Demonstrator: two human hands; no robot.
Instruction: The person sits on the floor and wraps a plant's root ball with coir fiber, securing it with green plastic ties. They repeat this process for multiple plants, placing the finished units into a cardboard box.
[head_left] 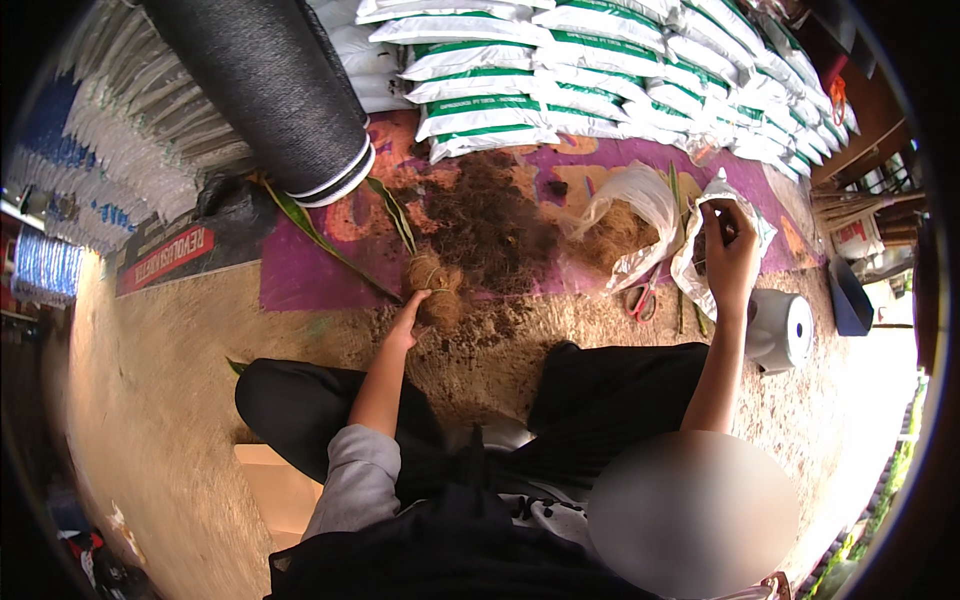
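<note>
Here, brown ball: one, with string around it and a striped leaf at its top, by the near edge of the purple sheet.
Left hand: partly closed, holding the ball's side.
Right hand: fingers bent, at the mouth of the white bag; I can't tell if it grips anything.
Bags: two, near the right end, one clear with brown fluff, one white.
Dark pile: one, mid-sheet.
Scissors: one red pair, near edge.
Gray pot: one, on the floor.
</note>
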